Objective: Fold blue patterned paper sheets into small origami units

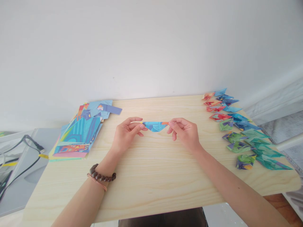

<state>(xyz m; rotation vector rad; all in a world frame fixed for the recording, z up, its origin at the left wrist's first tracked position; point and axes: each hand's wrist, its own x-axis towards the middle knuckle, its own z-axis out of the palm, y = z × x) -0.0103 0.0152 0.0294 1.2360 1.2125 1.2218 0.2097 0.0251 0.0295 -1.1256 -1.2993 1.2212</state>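
A small folded piece of blue patterned paper (155, 125) is held just above the light wooden table (151, 179), near its middle. My left hand (126, 134) pinches its left tip between thumb and fingers. My right hand (184, 130) pinches its right tip the same way. The paper forms a flat strip on top with a downward point below. A dark bead bracelet (101, 176) sits on my left wrist.
A stack of colourful patterned paper sheets (81, 134) lies at the table's left side. Several folded origami pieces (239, 132) in red, blue and green are lined up along the right edge. Cables (21, 151) lie on a grey surface to the left. A white wall stands behind.
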